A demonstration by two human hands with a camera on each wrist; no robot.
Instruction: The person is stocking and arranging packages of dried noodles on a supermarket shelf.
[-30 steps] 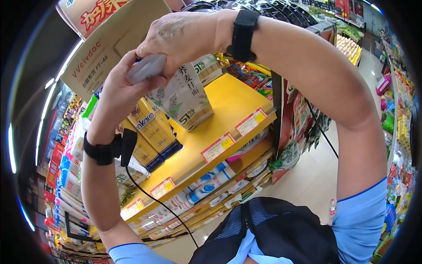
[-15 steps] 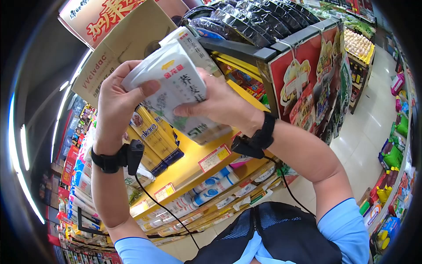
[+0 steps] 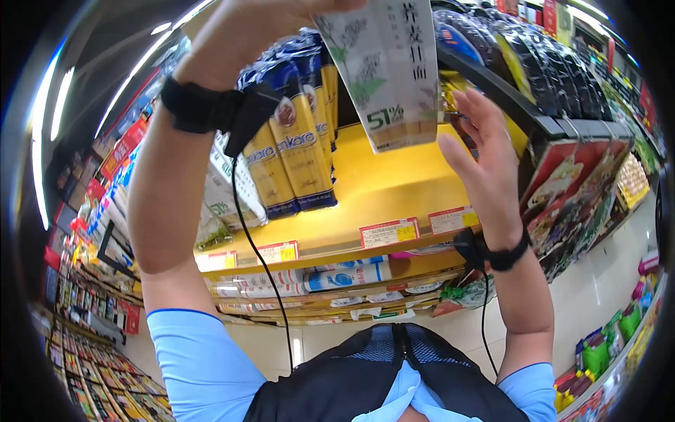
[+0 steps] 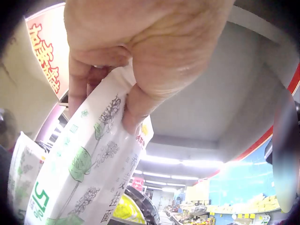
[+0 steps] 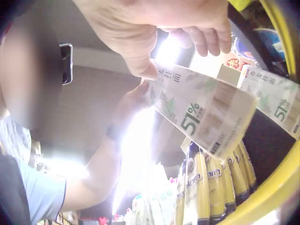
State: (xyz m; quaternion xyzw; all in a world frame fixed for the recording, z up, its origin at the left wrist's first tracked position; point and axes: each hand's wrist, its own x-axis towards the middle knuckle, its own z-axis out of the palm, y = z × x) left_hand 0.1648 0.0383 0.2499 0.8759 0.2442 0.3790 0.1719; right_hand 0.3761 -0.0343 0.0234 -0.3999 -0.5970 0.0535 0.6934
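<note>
My left hand (image 3: 264, 32) grips the top end of a white packet of buckwheat noodles (image 3: 387, 77), which hangs upright over the yellow shelf (image 3: 394, 190). In the left wrist view, the thumb and fingers pinch the folded top of the packet (image 4: 79, 159). My right hand (image 3: 489, 165) is beside the packet's lower right side, its fingers spread and relaxed, holding nothing. The right wrist view shows that hand (image 5: 173, 28) above the packet (image 5: 201, 108). A second similar packet (image 5: 274, 101) stands farther back.
Yellow and blue pasta packs (image 3: 295, 141) stand on the shelf to the left, beside white packs (image 3: 232, 186). Price tags (image 3: 390, 232) line the front edge. On the right, a dark rack (image 3: 506, 98) bears black-wrapped packs (image 3: 548, 70). Rolled white packs (image 3: 344, 274) lie on a lower shelf.
Half a second ago both hands held the noodle packet; my right hand has come off it. The left hand now grips its top alone. The head view has shifted, bringing the shelf front squarely ahead.
</note>
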